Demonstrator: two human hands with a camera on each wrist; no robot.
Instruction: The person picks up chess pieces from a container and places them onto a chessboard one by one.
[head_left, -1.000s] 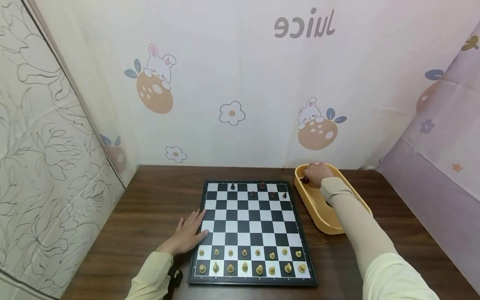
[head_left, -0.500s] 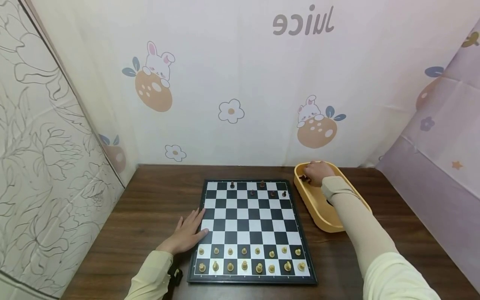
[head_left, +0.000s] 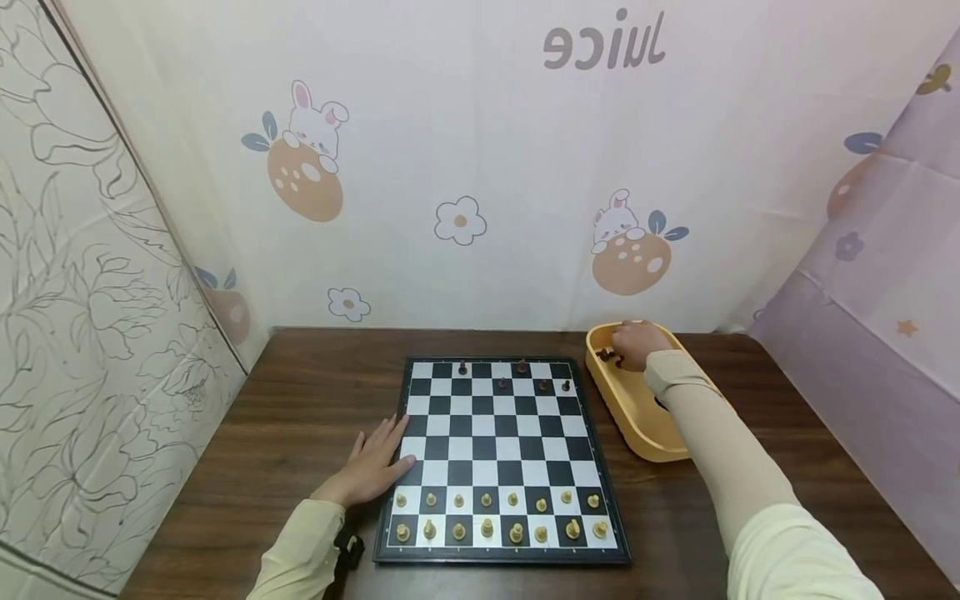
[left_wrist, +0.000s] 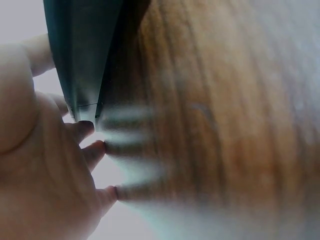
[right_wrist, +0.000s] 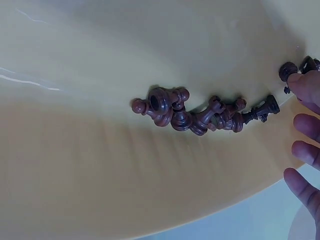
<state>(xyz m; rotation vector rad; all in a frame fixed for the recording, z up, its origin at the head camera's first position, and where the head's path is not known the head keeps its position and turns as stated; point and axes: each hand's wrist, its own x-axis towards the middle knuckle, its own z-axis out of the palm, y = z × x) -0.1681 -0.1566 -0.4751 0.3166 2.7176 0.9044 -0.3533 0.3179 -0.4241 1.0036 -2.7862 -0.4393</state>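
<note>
My left hand lies with fingers spread along the left edge of a black-and-white chessboard. In the left wrist view, fingertips reach the table under the board's dark side. My right hand is inside the far end of a yellow tray. Dark brown chess pieces lie in a heap along the tray wall in the right wrist view. The right thumb is right at another dark piece, with the other fingers apart and slightly bent. Part of this hand is cut off.
Light gold chess pieces fill the two near rows of the board. Several dark pieces stand on the far rows. The wooden table meets a patterned curtain behind. A small black object lies beside the left wrist.
My right hand has shifted slightly right within the tray, showing more of the dark pieces at its far left. The left hand stays on the board. The head view has moved slightly.
</note>
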